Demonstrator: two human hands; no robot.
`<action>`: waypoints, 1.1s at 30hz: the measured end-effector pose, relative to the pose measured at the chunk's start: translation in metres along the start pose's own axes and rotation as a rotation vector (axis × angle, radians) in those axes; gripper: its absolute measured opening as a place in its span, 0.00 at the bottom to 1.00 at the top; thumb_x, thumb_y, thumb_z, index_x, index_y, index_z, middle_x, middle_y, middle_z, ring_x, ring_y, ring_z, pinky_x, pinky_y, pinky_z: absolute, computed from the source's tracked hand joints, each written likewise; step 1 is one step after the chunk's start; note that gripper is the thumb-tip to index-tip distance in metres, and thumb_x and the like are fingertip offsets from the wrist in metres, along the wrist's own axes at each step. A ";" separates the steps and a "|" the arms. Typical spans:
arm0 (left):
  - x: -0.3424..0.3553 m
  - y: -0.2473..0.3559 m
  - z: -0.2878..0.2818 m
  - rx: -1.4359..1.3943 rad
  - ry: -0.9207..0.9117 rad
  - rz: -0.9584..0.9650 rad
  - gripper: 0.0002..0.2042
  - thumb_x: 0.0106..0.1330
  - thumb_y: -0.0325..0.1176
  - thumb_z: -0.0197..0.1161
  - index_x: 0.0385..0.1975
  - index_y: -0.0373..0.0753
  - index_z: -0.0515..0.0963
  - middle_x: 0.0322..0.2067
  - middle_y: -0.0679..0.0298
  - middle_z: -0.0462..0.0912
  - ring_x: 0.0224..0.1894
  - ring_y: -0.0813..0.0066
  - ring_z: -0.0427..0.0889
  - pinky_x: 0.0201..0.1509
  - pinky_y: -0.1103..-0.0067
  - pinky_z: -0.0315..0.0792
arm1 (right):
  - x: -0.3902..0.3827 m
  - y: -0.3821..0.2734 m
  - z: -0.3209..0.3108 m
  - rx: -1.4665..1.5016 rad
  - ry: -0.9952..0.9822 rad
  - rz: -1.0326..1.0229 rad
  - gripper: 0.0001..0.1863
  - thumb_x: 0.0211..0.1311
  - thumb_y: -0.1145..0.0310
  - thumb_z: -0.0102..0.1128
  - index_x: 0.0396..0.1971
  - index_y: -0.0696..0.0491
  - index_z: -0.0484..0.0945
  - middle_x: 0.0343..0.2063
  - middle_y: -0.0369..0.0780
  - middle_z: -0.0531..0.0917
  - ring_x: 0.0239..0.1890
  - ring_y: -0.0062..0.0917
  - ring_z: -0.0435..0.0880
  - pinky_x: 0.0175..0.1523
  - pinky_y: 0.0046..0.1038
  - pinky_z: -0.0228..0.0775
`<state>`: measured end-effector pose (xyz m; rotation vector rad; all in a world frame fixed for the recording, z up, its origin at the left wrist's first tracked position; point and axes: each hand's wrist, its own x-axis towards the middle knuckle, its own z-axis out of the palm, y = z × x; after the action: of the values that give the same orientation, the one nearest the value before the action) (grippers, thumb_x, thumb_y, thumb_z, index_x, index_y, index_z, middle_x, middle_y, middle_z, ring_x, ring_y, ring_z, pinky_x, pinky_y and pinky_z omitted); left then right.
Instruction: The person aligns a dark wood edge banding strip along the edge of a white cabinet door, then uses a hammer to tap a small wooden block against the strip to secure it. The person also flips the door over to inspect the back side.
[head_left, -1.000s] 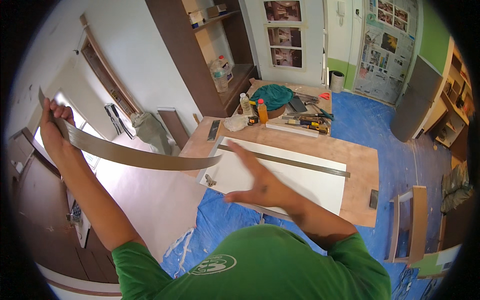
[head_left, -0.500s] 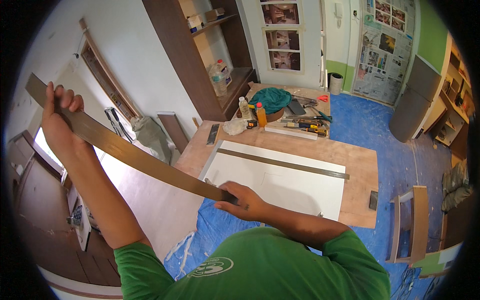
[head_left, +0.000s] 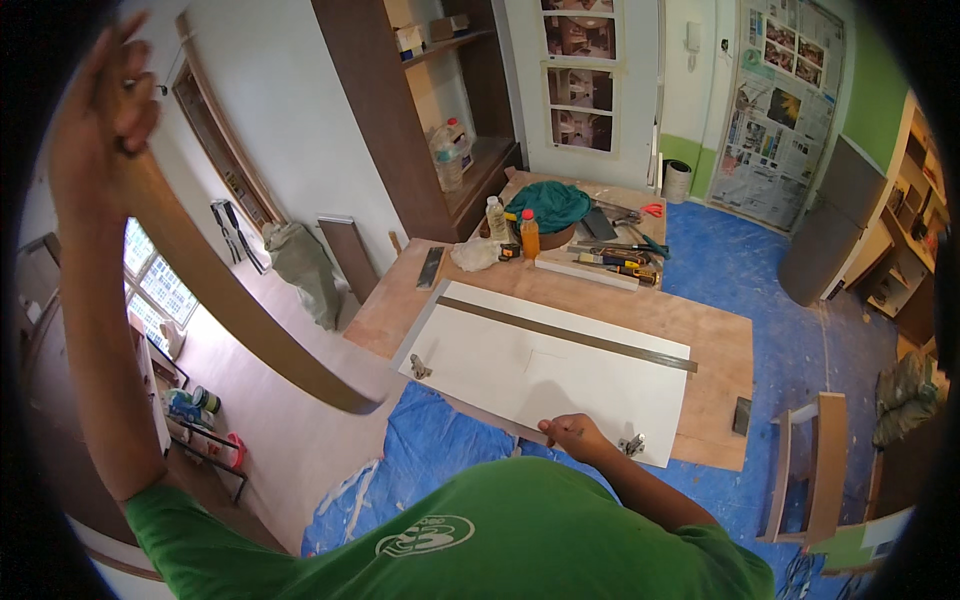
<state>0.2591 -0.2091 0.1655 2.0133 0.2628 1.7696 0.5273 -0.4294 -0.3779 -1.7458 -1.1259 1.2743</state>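
left hand (head_left: 100,120) raised, fingers clenched on brown strip (head_left: 230,310) — right hand (head_left: 575,438) curled, fingertips on white panel (head_left: 540,370)

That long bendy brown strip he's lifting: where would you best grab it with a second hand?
Probably near its free lower end, coming from below. The strip is long, thin and sagging in a curve from the raised left hand, which grips only its top end. The right hand rests on the white panel.

Long brown edging strip (head_left: 230,300) bows downward; white panel (head_left: 545,370) lies flat.
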 end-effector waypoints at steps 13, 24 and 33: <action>-0.265 -0.068 0.131 0.716 -1.289 -0.084 0.24 0.77 0.52 0.51 0.61 0.40 0.71 0.43 0.52 0.81 0.38 0.50 0.87 0.42 0.60 0.81 | -0.048 -0.169 -0.064 0.954 0.140 -0.594 0.18 0.76 0.57 0.56 0.52 0.56 0.74 0.34 0.48 0.86 0.31 0.29 0.85 0.36 0.28 0.80; -0.355 -0.166 0.078 0.188 -0.785 -0.361 0.24 0.52 0.26 0.66 0.53 0.42 0.78 0.38 0.57 0.79 0.40 0.56 0.82 0.46 0.67 0.77 | -0.079 -0.169 -0.098 0.731 0.538 -0.643 0.15 0.77 0.60 0.54 0.40 0.58 0.77 0.23 0.44 0.84 0.20 0.25 0.81 0.25 0.26 0.72; -0.389 -0.204 0.006 0.466 -0.607 -0.301 0.16 0.52 0.20 0.62 0.42 0.39 0.80 0.37 0.55 0.78 0.41 0.51 0.81 0.46 0.63 0.74 | -0.131 -0.160 -0.194 1.058 1.119 -0.818 0.14 0.74 0.58 0.60 0.44 0.55 0.80 0.32 0.35 0.83 0.25 0.14 0.76 0.24 0.19 0.64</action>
<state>0.2322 -0.1950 -0.2727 2.5522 0.7814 0.9077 0.6553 -0.4955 -0.1340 -0.7341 -0.2524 0.1287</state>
